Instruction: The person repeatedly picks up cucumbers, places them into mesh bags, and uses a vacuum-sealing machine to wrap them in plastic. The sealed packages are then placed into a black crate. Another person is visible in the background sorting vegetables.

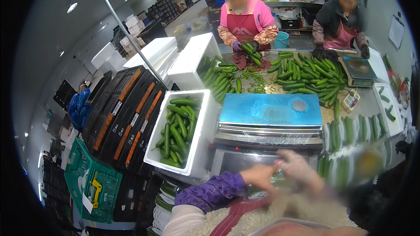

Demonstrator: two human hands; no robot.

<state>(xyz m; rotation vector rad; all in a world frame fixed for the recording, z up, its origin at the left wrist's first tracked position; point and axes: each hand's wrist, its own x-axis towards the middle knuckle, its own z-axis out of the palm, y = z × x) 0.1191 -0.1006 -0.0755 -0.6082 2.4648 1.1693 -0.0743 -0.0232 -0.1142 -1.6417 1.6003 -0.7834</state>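
Note:
My left hand (261, 177), with a purple sleeve cover, is on a package of cucumbers in clear film (278, 178) close to my body. My right hand (297, 167), blurred by motion, reaches over the right side of the same package; whether its fingers grip it cannot be told. Just beyond my hands lies the dark plate (242, 163) of a film wrapping machine (270, 109) with a blue top. Cucumbers (308, 72) are piled on the metal table behind it. At the right stand rows of cucumbers in white netting (354, 129).
A white foam box (205, 131) of cucumbers stands left of the machine, another foam box (193, 60) behind it. Black crates (121, 114) and a green crate (95, 183) are at the left. Two co-workers stand across the table, near a digital scale (357, 68).

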